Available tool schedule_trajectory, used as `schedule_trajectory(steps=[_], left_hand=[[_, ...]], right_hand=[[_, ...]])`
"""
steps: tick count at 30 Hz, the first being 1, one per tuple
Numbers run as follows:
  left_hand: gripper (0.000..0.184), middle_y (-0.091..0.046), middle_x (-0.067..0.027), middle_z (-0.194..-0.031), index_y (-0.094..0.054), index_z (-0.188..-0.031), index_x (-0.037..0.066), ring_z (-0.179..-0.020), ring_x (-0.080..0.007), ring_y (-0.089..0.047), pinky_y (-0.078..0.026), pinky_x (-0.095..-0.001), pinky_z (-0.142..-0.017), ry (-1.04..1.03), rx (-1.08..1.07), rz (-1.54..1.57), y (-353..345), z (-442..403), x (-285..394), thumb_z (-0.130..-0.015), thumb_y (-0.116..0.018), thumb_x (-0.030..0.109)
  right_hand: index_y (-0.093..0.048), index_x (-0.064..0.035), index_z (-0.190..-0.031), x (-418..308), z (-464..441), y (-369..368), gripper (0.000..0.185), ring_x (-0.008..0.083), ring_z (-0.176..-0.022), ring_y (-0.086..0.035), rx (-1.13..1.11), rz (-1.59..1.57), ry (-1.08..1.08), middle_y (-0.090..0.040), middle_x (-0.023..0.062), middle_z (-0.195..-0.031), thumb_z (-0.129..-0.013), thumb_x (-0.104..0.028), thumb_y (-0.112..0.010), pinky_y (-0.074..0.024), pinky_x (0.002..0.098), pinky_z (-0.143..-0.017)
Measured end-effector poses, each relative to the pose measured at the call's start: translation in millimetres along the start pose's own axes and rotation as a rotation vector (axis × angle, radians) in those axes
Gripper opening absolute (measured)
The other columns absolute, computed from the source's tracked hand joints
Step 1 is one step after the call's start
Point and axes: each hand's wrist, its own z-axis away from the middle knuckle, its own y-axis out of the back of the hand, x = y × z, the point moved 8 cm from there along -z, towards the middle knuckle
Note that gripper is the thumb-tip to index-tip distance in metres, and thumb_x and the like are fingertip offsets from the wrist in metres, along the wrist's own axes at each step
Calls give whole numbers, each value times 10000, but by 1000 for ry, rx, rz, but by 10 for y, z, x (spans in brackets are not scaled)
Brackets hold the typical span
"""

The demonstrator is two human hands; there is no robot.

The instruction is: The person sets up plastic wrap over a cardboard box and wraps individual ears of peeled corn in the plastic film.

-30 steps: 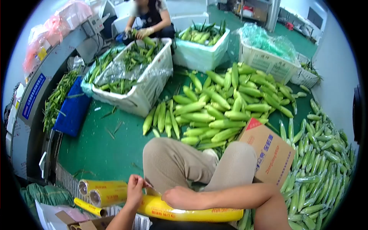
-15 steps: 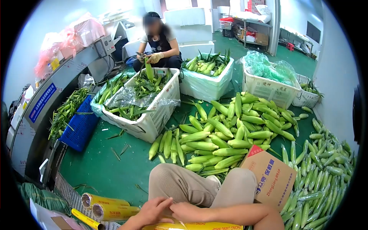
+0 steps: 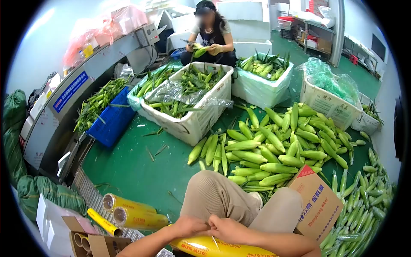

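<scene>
The left hand (image 3: pixel 192 225) and the right hand (image 3: pixel 227 229) are curled and held together just over the yellow Zhong Liang wrap roll (image 3: pixel 214 247). They are no longer kept apart, so one spot seems to be worked by both. Whether film is pinched cannot be told. Farther out, green corn ears (image 3: pixel 273 140) are heaped.

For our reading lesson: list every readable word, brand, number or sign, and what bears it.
"ZhongLiang WRAP": brown cardboard box.
"保鲜膜": same box.
"ZHONG LIANG WRAP": long yellow roll.
"SUS": grey steel machine.
Too blurred or small: blue rectangular sign, white plastic crate holding green sheeting, other markings.
</scene>
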Motion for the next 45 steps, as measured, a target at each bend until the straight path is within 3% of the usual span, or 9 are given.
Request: schedule_trajectory(steps=[1, 2, 5, 6, 13, 25, 29, 37, 45], left_hand=[[237, -640, -32, -765, -707, -830, 148, -682, -305, -660, -520, -424, -580, -35, -1, 4, 6, -23, -1, -913, -732, 369], [222, -592, -33, -724, -688, -815, 150, -665, -299, -650, -509, -420, -565, -44, 53, 74, 69, -69, 33, -895, -745, 349], [204, -587, -32, -722, -683, -815, 155, -645, -297, -638, -502, -411, -554, -31, 41, 2, 61, -74, 35, -888, -749, 335], [211, -586, -33, -721, -680, -811, 155, -640, -296, -635, -501, -410, -552, -27, 47, -8, 59, -83, 22, -892, -746, 339], [217, -614, -13, -726, -730, -844, 171, -665, -248, -656, -506, -366, -563, 5, 11, -39, 7, -91, -38, -903, -752, 379], [371, -685, -49, -817, -661, -801, 134, -769, -310, -687, -532, -443, -621, 181, -74, -14, -137, -71, -225, -952, -664, 473], [354, -658, -64, -789, -650, -823, 137, -739, -332, -671, -526, -461, -613, 159, -57, -25, -243, 27, -188, -971, -644, 458], [281, -620, -35, -806, -632, -848, 161, -737, -305, -661, -529, -455, -582, 109, 21, -113, -147, -14, -154, -989, -636, 405], [202, -643, -37, -847, -666, -904, 155, -728, -323, -669, -540, -443, -596, 168, -57, -12, -82, -126, -69, -946, -704, 349]], right_hand=[[-469, -31, -1042, -10, 8, 20, 266, 464, -829, -681, -7, 18, 4, -679, 244, -882, -973, -212, -650, -525, 516, -698], [-512, -32, -1037, 79, 32, -97, 424, 402, -847, -707, -115, 242, -21, -704, 208, -921, -1002, -436, -634, -550, 493, -719], [-580, -20, -1039, -210, 225, -105, 386, 400, -879, -714, -351, 512, -155, -706, 220, -957, -995, -403, -604, -557, 501, -733], [-679, 13, -1166, -94, 288, -169, 469, 389, -1035, -699, -246, 407, -43, -696, 256, -1127, -988, -412, -591, -558, 506, -819], [-703, -30, -1038, 124, 304, -211, 270, 392, -847, -717, -156, 571, -15, -710, 220, -941, -967, -205, -510, -565, 508, -723], [-699, -44, -1001, -45, 579, 5, 333, 412, -865, -677, -210, 345, 173, -662, 154, -957, -935, -367, -655, -528, 520, -751], [-707, -33, -987, 145, 435, 20, 397, 448, -833, -664, -275, 222, -16, -695, 211, -999, -881, -416, -717, -508, 528, -750], [-725, -14, -1055, 153, 507, -140, 393, 426, -1014, -696, -225, 402, -125, -715, 256, -1091, -945, -367, -589, -531, 528, -848], [-641, 2, -965, 316, 493, 41, 227, 428, -791, -711, -205, 543, 25, -704, 218, -797, -908, -204, -565, -559, 528, -690]])
